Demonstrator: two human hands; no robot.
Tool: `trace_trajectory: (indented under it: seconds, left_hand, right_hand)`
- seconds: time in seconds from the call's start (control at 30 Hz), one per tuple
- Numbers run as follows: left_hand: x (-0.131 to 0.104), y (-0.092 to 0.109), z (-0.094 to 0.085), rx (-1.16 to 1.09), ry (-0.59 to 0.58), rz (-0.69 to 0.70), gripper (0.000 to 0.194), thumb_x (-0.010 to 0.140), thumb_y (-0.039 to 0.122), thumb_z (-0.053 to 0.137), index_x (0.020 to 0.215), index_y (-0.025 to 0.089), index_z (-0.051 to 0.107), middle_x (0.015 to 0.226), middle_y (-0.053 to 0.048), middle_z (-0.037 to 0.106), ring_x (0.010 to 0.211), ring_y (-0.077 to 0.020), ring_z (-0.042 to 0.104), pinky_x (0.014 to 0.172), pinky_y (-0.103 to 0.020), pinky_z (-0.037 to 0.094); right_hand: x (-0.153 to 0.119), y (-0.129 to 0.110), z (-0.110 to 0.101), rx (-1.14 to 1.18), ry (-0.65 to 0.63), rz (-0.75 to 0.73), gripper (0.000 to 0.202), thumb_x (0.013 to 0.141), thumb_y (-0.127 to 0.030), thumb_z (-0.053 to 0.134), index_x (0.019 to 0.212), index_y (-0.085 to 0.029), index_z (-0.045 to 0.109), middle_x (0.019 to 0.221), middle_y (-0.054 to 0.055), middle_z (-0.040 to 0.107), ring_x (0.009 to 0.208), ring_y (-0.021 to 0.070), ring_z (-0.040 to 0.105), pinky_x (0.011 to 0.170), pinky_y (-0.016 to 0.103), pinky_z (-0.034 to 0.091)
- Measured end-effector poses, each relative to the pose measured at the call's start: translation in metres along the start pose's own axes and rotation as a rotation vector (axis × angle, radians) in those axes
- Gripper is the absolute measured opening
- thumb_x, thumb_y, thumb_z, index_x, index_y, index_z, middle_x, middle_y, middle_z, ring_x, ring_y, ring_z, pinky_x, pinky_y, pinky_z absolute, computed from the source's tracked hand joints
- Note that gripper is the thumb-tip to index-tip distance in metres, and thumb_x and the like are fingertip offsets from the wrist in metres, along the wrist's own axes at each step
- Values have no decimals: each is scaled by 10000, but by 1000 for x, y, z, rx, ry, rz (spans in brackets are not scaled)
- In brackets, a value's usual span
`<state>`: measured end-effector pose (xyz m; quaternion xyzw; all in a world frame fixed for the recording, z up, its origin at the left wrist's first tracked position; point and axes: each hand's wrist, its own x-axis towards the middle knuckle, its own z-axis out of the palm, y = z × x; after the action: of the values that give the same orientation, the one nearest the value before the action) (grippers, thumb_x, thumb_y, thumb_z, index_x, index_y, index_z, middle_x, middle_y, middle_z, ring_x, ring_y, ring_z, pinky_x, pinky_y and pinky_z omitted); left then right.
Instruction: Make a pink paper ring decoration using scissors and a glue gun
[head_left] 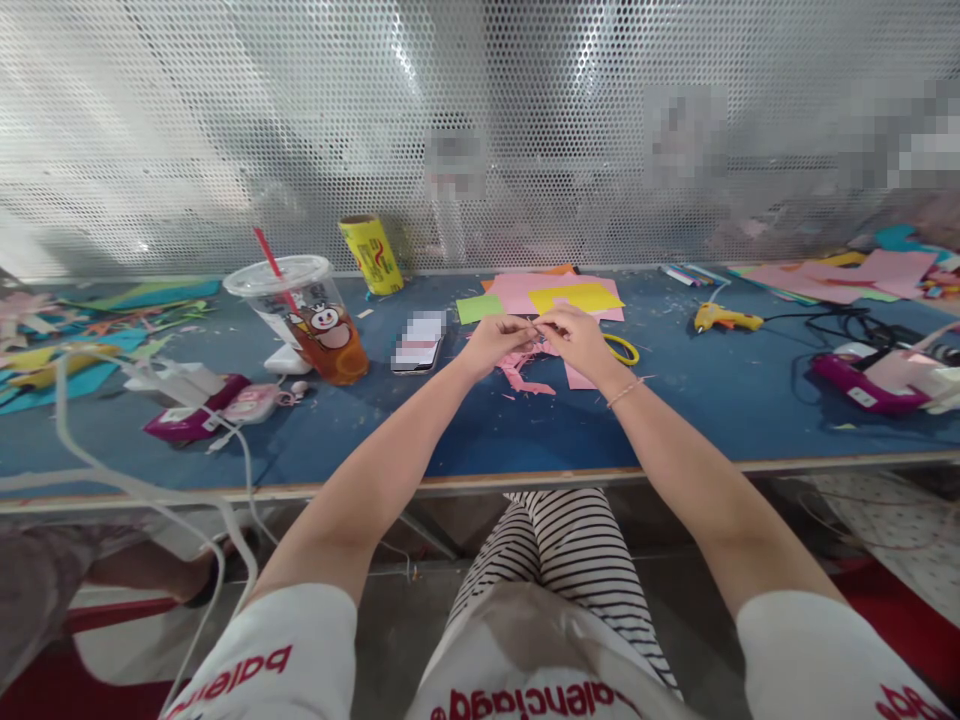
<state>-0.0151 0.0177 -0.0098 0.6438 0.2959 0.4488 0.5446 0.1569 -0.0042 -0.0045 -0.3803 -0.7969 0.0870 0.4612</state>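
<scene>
"Where do the pink scraps [517, 376] lie?"

"On the tabletop [480, 430], just below and on the body side of where the fingertips meet. The longest strip slants away from the left hand [489, 345], its near end pointing toward the right forearm."

"Which hand is nearer?"

"The left, slightly. The right hand [576, 338] reaches in from the other side, so the pile sits under and between them."

"And each grip?"

"Thumb and fingers drawn together on both, the two pinches meeting tip to tip. Whatever is between them is too small to make out."

"What's around them?"

"A yellow loop handle [636, 352] beside the right wrist, a yellow sheet [600, 296] on pink paper [514, 290] beyond the hands, green paper [476, 308] at its left, and a phone [421, 338] left of the left hand."
</scene>
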Motion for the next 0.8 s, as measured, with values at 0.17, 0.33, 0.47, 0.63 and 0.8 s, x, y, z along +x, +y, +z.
trace_trajectory:
  seconds: [0.17,0.33,0.47,0.63,0.8]
  left_hand:
    - [0,-2,1,67,9,7,244,643,362,737,755,147,707,674,-23,653,594,-68,566,647,-235,486]
    - [0,-1,3,40,22,-23,313,637,396,740,782,122,693,696,-19,656,617,-65,578,669,-235,482]
    - [-2,3,5,-93,-4,-94,332,623,384,758,804,115,684,746,-31,674,639,-69,601,706,-253,486]
    - [-3,5,6,-159,-30,-108,351,606,383,770,809,112,679,748,-37,681,637,-69,607,699,-248,488]
    - [-2,1,6,-145,-37,-68,361,599,407,768,775,108,665,705,-28,672,624,-69,604,681,-247,487]
  right_hand:
    - [-1,-2,-1,-35,16,-33,180,858,-285,499,810,-206,653,812,42,614,738,158,534,723,312,451]
    - [0,2,0,-56,52,-93,166,858,-263,505,771,-190,626,788,38,598,725,152,521,704,306,443]
    - [1,6,1,-27,93,-124,141,852,-228,512,758,-189,608,770,33,594,713,147,515,665,297,439]
    - [1,4,2,43,143,-72,114,832,-216,524,751,-187,599,772,37,596,751,153,542,615,273,442]
    - [2,-1,-1,128,187,3,127,821,-258,536,736,-185,596,784,37,603,782,154,557,664,284,455]
